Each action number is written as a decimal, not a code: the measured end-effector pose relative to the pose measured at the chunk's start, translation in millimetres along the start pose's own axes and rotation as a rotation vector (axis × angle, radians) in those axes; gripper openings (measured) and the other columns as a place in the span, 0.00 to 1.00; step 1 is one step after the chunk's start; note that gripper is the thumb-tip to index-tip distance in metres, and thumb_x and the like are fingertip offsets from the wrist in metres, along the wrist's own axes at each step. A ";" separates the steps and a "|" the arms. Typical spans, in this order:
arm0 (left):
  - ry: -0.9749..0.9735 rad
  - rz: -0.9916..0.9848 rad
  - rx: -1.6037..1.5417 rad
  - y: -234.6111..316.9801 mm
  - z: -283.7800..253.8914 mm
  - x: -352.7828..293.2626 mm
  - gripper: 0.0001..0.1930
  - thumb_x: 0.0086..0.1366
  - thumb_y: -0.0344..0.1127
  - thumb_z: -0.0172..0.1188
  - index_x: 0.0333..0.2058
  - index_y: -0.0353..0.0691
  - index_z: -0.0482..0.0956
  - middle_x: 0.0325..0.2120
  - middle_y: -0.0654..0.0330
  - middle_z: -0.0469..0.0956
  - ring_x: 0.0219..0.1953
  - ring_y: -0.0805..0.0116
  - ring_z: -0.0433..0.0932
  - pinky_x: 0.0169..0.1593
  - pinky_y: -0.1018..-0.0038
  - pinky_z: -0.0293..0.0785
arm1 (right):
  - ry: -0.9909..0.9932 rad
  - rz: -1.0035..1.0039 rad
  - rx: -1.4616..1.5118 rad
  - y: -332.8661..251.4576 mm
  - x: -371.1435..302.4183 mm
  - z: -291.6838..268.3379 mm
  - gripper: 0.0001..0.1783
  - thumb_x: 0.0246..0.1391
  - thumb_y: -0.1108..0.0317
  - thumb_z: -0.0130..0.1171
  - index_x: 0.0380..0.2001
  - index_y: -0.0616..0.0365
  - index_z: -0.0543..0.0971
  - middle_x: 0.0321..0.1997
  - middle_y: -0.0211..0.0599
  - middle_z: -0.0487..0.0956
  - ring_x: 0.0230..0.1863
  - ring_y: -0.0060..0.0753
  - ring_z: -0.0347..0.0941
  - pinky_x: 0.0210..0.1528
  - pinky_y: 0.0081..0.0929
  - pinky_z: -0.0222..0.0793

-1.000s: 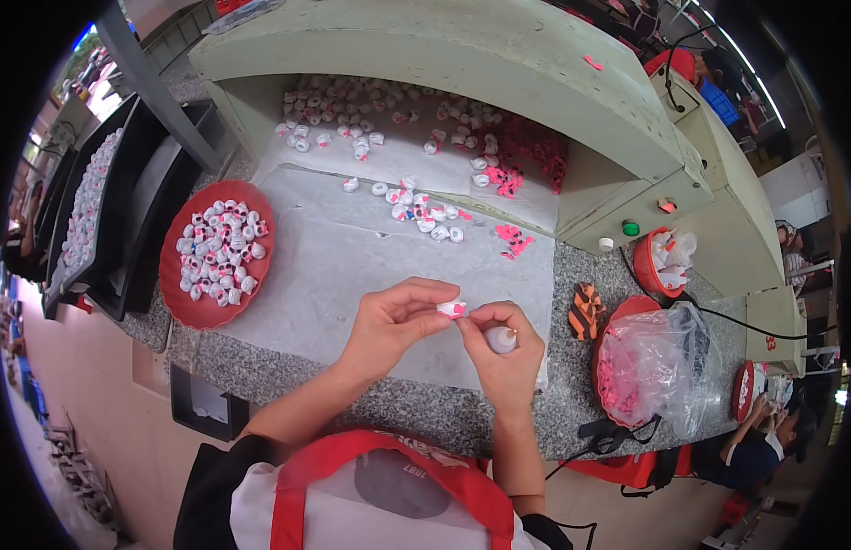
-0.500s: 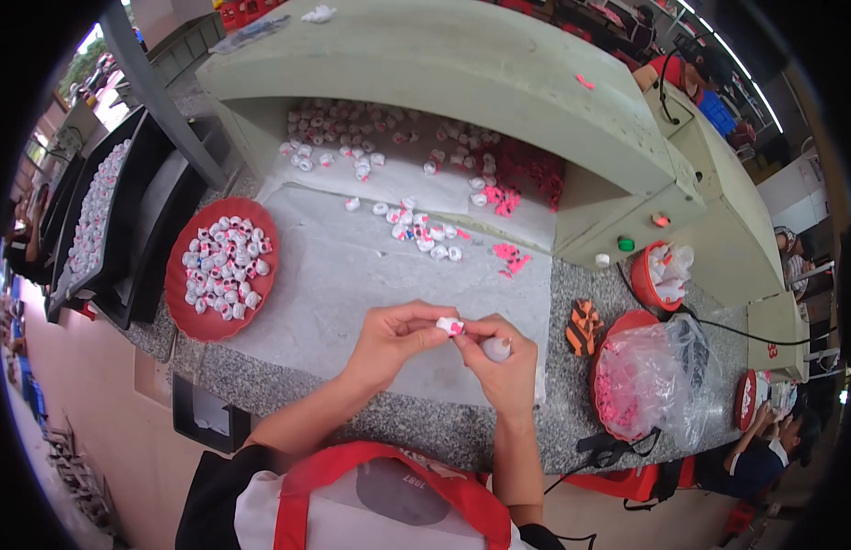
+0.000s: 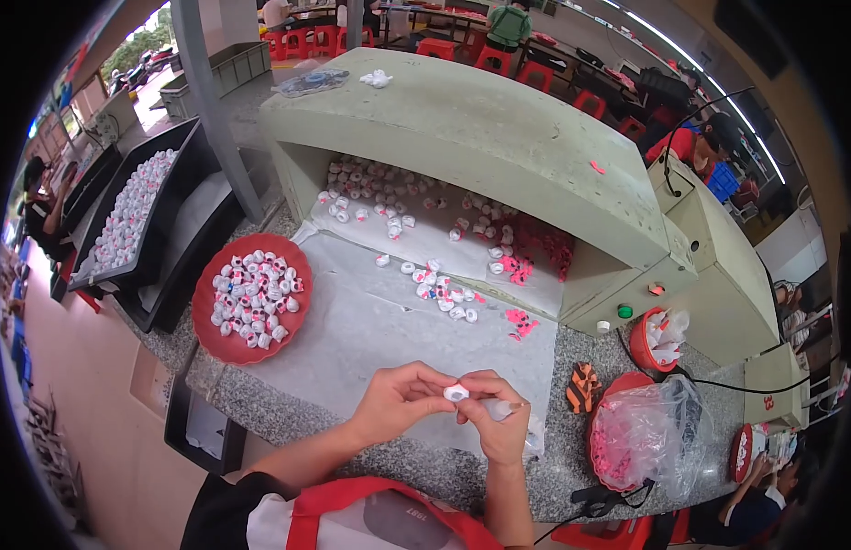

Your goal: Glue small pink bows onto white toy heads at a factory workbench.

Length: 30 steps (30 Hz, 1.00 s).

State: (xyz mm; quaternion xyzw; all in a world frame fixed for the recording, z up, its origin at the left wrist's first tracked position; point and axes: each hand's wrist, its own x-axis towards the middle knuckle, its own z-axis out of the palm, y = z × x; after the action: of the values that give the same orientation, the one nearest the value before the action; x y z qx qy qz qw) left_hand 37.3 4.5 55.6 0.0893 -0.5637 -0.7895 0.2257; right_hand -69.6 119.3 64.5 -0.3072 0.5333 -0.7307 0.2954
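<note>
Between the fingertips of both my hands is a small white moulded piece [image 3: 456, 393] with a greyish spot facing up. My left hand [image 3: 400, 401] pinches it from the left. My right hand [image 3: 501, 429] meets it from the right with thumb and fingertips, and also has a small translucent bottle [image 3: 502, 409] tucked in its grip. Both hands are over the near part of a white sheet [image 3: 352, 321]. Beyond them on the sheet lies a loose group of similar white and pink pieces [image 3: 444, 291], beside flat pink bits [image 3: 519, 323].
A red scalloped dish [image 3: 204, 307] of white pieces stands left. Ahead is a grey-green hooded machine [image 3: 462, 110] with pieces inside. To the right are a patterned orange-black item [image 3: 583, 387], a bag-covered red dish [image 3: 602, 458] and a red cup [image 3: 638, 346]. Black bins [image 3: 160, 302] stand far left.
The piece has been turned: its pink patch faced up before, a greyish spot does now. Both hands still hold it. The whole view has shifted, so the bench sits lower in the picture.
</note>
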 end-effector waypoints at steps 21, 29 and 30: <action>0.328 -0.032 0.207 -9.0 -79.0 -10.0 0.09 0.51 0.20 0.56 0.33 0.32 0.71 0.30 0.55 0.76 0.31 0.73 0.76 0.34 0.80 0.72 | -0.001 0.299 -0.003 57.1 21.0 53.4 0.09 0.44 0.78 0.56 0.32 0.63 0.71 0.34 0.39 0.74 0.24 0.20 0.69 0.24 0.16 0.66; 0.894 0.284 1.489 0.7 -148.9 40.5 0.14 0.45 0.26 0.58 0.34 0.41 0.75 0.36 0.52 0.68 0.37 0.57 0.69 0.40 0.67 0.67 | 0.060 0.318 -0.199 56.2 10.9 17.4 0.14 0.43 0.77 0.56 0.36 0.62 0.69 0.36 0.37 0.74 0.25 0.21 0.71 0.25 0.16 0.68; 0.752 0.379 1.429 -11.4 -131.1 61.7 0.12 0.47 0.29 0.59 0.34 0.43 0.75 0.31 0.54 0.69 0.34 0.56 0.71 0.35 0.67 0.68 | 0.048 0.295 -0.190 54.0 9.4 20.6 0.14 0.43 0.77 0.56 0.37 0.62 0.69 0.36 0.37 0.74 0.25 0.21 0.71 0.26 0.16 0.68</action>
State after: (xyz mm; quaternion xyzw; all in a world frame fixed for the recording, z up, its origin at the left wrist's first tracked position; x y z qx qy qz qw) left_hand 31.8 -132.1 6.3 0.3726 -0.8220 -0.1071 0.4171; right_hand -54.2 86.0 18.8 -0.2346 0.6461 -0.6328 0.3564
